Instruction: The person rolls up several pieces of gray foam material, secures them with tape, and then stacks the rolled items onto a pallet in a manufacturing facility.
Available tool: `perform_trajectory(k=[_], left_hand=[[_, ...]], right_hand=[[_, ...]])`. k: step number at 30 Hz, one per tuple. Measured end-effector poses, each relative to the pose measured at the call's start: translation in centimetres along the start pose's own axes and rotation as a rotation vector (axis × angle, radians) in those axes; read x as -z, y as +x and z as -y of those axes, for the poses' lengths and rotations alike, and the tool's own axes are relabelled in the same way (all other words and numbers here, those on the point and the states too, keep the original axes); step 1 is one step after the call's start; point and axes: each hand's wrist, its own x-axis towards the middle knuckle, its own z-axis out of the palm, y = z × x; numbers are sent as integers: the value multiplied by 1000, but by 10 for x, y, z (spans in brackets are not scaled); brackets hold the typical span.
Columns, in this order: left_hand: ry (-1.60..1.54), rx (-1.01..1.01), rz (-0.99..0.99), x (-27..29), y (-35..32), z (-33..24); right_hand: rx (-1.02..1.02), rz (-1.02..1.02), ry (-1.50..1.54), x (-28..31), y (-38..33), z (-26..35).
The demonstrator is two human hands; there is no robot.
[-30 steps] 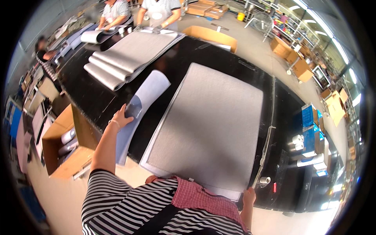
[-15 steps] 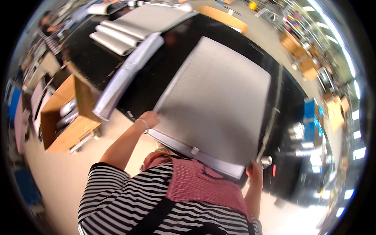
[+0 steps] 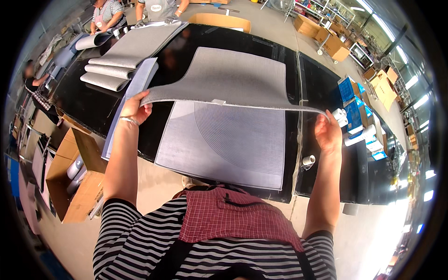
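Grey mat (image 3: pixel 224 79) had risen off the stack (image 3: pixel 224 140) since half a second before, when both hands only gripped its near edge; peeling was under way. Left hand (image 3: pixel 134 108) pinched its left corner, right hand (image 3: pixel 328 133) its right, fingers clenched, above the black counter (image 3: pixel 322 84).

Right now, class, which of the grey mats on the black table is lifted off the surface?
The large grey mat gripped at its near corners by the left hand and right hand; the others lie flat or rolled.
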Motion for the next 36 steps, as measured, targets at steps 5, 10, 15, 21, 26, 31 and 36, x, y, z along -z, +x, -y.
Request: perform_trajectory(k=[5, 10, 15, 21, 26, 31, 36], left_hand=[[22, 5, -8, -20, -1, -3], [156, 109, -102, 21, -2, 42], [936, 372, -265, 100, -5, 123], [1376, -77, -288, 151, 9, 189], [1389, 63, -124, 127, 3, 168], [553, 24, -55, 26, -28, 110], [-204, -151, -48, -45, 44, 40]], right_hand=[[-24, -60, 3, 33, -7, -4], [-74, -176, -279, 84, -25, -53], [-334, -395, -863, 180, -52, -139], [-95, -436, -1496, 253, -48, -192], [-64, -516, -1180, 244, -48, -185], [-102, -496, -517, 190, -56, -165], [121, -290, 87, 149, -37, -104]])
